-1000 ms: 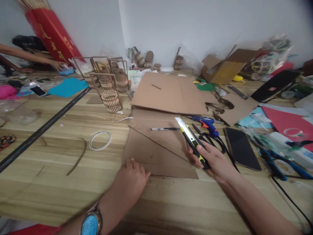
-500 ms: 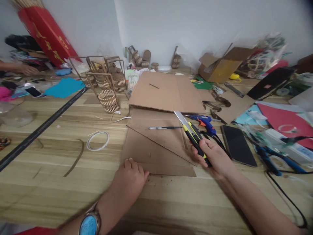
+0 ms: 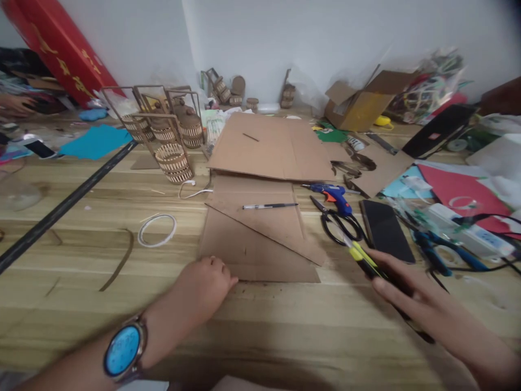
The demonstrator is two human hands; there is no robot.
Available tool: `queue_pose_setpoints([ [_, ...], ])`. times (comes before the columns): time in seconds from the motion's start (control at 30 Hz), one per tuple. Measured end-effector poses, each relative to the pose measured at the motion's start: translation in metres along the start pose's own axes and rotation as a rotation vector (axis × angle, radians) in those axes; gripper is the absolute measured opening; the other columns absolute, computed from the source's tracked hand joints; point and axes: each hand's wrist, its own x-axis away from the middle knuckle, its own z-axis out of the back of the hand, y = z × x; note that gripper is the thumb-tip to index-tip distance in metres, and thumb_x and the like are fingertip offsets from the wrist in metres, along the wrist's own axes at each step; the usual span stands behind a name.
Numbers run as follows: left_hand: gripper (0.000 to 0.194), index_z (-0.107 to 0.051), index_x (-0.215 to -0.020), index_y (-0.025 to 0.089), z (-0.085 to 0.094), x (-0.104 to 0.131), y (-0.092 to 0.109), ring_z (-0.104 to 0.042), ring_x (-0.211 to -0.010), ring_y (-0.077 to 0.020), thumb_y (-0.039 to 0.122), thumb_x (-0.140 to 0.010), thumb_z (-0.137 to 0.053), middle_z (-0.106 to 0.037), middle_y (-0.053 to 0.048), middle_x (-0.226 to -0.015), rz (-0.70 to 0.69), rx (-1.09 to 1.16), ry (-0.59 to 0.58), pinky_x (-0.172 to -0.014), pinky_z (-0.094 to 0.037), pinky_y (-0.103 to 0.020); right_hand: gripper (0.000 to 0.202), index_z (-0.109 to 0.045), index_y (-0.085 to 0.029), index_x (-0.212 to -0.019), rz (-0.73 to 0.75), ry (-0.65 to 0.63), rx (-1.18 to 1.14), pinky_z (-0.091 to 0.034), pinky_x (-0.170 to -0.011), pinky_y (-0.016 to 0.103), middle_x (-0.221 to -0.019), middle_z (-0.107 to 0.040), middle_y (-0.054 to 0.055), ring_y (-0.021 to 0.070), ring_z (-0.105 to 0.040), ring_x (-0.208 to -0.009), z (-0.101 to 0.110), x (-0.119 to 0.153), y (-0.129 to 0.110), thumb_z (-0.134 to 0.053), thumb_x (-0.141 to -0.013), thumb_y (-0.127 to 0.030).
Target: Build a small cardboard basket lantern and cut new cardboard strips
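Note:
My left hand (image 3: 207,285), with a watch on its wrist, rests on the near left corner of a cardboard sheet (image 3: 260,258); its fingers are curled and the thumb lies along the near edge. In my right hand (image 3: 411,293) is a yellow and black utility knife (image 3: 363,260), its blade out and pointing forward-left, to the right of the sheet. A pen (image 3: 271,206) and a thin dark strip (image 3: 260,232) lie on the cardboard. Just beyond the blade are black-handled scissors (image 3: 334,220) and a blue glue gun (image 3: 331,193).
Another cardboard sheet (image 3: 272,146) overlaps the far part of the first. Small woven baskets (image 3: 174,163) with tall handles stand back left. A white ring (image 3: 157,231) lies left. A phone (image 3: 386,231), pliers (image 3: 431,252) and power strip (image 3: 468,231) are right. Another person's hand (image 3: 16,104) shows far left.
My right hand has moved right and nearer with the utility knife, off the cardboard, uncovering the scissors. My left hand stays at the sheet's corner. The view has shifted slightly.

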Motion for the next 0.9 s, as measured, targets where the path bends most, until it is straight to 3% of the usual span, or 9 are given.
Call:
queue_pose_setpoints([
  [0.1, 0.037, -0.067, -0.069, 0.014, 0.003, -0.01, -0.02, -0.064, -0.061, -0.0223, 0.024, -0.099, -0.047, -0.064, -0.008, -0.064, -0.078, 0.05, 0.049, -0.054, -0.046, -0.03, 0.044, -0.058, -0.034, -0.126, 0.034, -0.075, 0.066, -0.063, -0.061, 0.035, -0.108, -0.077, 0.005, 0.0295, -0.076, -0.086, 0.007, 0.025, 0.008, -0.061, -0.087, -0.053],
  [0.17, 0.041, -0.068, -0.075, 0.014, 0.0, -0.02, -0.031, -0.063, -0.063, -0.021, 0.03, -0.102, -0.041, -0.064, -0.007, -0.066, -0.115, 0.089, 0.133, -0.056, -0.047, -0.03, 0.037, -0.06, -0.034, -0.12, 0.036, -0.122, 0.09, -0.063, -0.058, 0.033, -0.101, -0.079, 0.002, 0.027, -0.077, -0.078, 0.008, 0.036, 0.011, -0.062, -0.087, -0.05],
  [0.27, 0.045, -0.067, -0.112, 0.012, -0.013, -0.033, -0.045, -0.064, -0.088, -0.0237, 0.041, -0.103, -0.033, -0.069, -0.012, -0.097, -0.208, 0.212, 0.285, -0.076, -0.052, -0.036, 0.032, -0.063, -0.032, -0.118, 0.041, -0.155, 0.141, -0.064, -0.061, 0.031, -0.103, -0.078, 0.003, 0.0258, -0.076, -0.081, 0.008, 0.042, 0.012, -0.06, -0.089, -0.046],
  [0.33, 0.056, -0.055, -0.133, 0.012, -0.024, -0.037, -0.051, -0.057, -0.114, -0.0274, 0.05, -0.103, -0.028, -0.062, -0.017, -0.125, -0.288, 0.313, 0.338, -0.094, -0.049, -0.043, 0.033, -0.064, -0.03, -0.12, 0.028, -0.183, 0.159, -0.064, -0.066, 0.031, -0.108, -0.075, 0.005, 0.0255, -0.076, -0.087, 0.008, 0.041, 0.009, -0.056, -0.091, -0.044],
  [0.43, 0.072, -0.037, -0.148, 0.013, -0.038, -0.037, -0.055, -0.035, -0.14, -0.0328, 0.063, -0.098, -0.024, -0.042, -0.021, -0.15, -0.389, 0.389, 0.327, -0.112, -0.035, -0.052, 0.038, -0.065, -0.025, -0.123, -0.02, -0.265, 0.154, -0.063, -0.078, 0.036, -0.117, -0.072, 0.01, 0.0275, -0.073, -0.099, 0.007, 0.034, -0.002, -0.052, -0.093, -0.046],
  [0.53, 0.081, -0.027, -0.153, 0.015, -0.045, -0.031, -0.053, -0.025, -0.146, -0.0354, 0.07, -0.093, -0.03, -0.033, -0.021, -0.157, -0.46, 0.387, 0.268, -0.118, -0.024, -0.057, 0.043, -0.065, -0.022, -0.125, -0.073, -0.339, 0.141, -0.059, -0.091, 0.042, -0.126, -0.068, 0.014, 0.031, -0.067, -0.112, 0.006, 0.027, -0.013, -0.051, -0.093, -0.047],
  [0.7, 0.066, -0.036, -0.15, 0.023, -0.049, -0.029, -0.045, -0.028, -0.146, -0.0359, 0.059, -0.095, -0.045, -0.035, -0.017, -0.157, -0.464, 0.36, 0.266, -0.117, -0.024, -0.059, 0.041, -0.065, -0.024, -0.127, -0.051, -0.377, 0.08, -0.057, -0.094, 0.043, -0.128, -0.067, 0.013, 0.0304, -0.065, -0.116, 0.004, 0.02, -0.02, -0.051, -0.093, -0.044],
  [0.9, 0.045, -0.051, -0.141, 0.027, -0.043, -0.038, -0.036, -0.033, -0.143, -0.0359, 0.044, -0.099, -0.045, -0.042, -0.014, -0.153, -0.44, 0.327, 0.293, -0.114, -0.028, -0.061, 0.045, -0.067, -0.021, -0.125, -0.024, -0.323, 0.101, -0.057, -0.093, 0.046, -0.126, -0.067, 0.016, 0.0323, -0.066, -0.112, 0.001, 0.015, -0.013, -0.05, -0.093, -0.048],
])
